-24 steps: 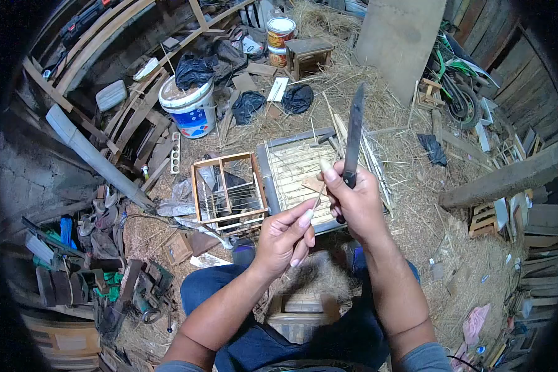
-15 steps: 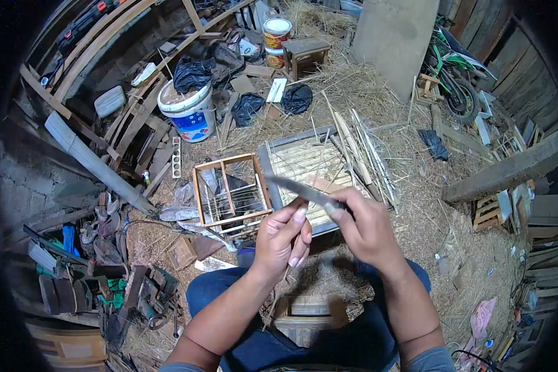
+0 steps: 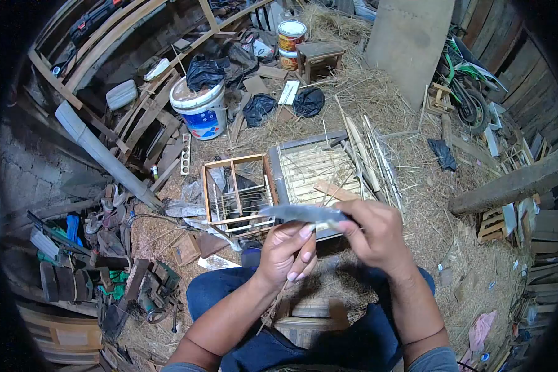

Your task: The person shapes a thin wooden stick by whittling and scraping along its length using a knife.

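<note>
Right hand (image 3: 376, 232) gripped a knife (image 3: 304, 214), blade blurred and crossing near the left hand (image 3: 285, 254), which pinched a thin stick (image 3: 281, 293) between thumb and fingers, lower end slanting below the palm; beyond lay a slatted panel (image 3: 316, 162), wooden frame (image 3: 235, 186) to its left, bucket (image 3: 201, 116) farther off.

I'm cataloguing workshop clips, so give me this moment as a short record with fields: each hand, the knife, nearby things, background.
left hand: pinching a thin stick
right hand: gripping a knife
knife state: blurred, pointing left by the left hand; contact with the stick unclear
nearby: wooden frame, left of a slatted panel; pale strips along the panel's right side
background: white-and-blue bucket topped by black plastic; wooden stool
</note>
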### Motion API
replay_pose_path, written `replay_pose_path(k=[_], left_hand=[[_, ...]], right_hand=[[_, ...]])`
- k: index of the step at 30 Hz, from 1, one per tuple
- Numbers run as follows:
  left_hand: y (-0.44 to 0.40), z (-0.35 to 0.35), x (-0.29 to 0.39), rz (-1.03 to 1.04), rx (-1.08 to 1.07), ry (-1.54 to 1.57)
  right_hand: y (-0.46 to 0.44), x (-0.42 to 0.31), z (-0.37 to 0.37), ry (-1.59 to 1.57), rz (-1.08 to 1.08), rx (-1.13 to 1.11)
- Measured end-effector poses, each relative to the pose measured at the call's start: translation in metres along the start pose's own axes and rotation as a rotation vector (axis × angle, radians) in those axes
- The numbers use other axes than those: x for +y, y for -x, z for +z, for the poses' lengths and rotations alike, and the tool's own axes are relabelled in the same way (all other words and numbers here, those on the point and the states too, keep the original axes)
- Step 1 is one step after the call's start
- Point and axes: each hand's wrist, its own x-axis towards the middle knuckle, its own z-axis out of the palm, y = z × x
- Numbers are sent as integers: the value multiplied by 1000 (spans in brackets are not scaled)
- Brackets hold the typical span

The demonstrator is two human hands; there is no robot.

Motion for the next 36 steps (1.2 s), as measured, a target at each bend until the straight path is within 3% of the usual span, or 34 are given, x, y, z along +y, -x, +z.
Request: replay_pose_path(k=[2, 7, 10, 15, 18, 22, 27, 33, 35, 36], left_hand=[[-2, -2, -1, -17, -35, 21], [-3, -1, 5, -5, -7, 141], [-2, -9, 6, -34, -110, 134], [0, -10, 9, -14, -48, 237], [-2, -12, 12, -26, -84, 236], [0, -11, 13, -36, -43, 218], [-3, -6, 17, -36, -39, 180], [0, -1, 18, -80, -157, 166], [-1, 1, 16, -92, -187, 163], [0, 1, 14, -94, -171, 163]], right_hand=[[-2, 3, -5, 8, 103, 21], [-1, -4, -1, 35, 51, -138], [-7, 11, 4, 67, 108, 50], [-8, 0, 16, 40, -17, -39], [-14, 11, 9, 60, 166, -14], [-16, -3, 18, 33, 7, -23], [-14, 4, 14, -18, 54, -109], [-6, 16, 16, 102, 17, 22], [-11, 17, 7, 93, 122, 34], [-8, 10, 13, 65, 46, 45]])
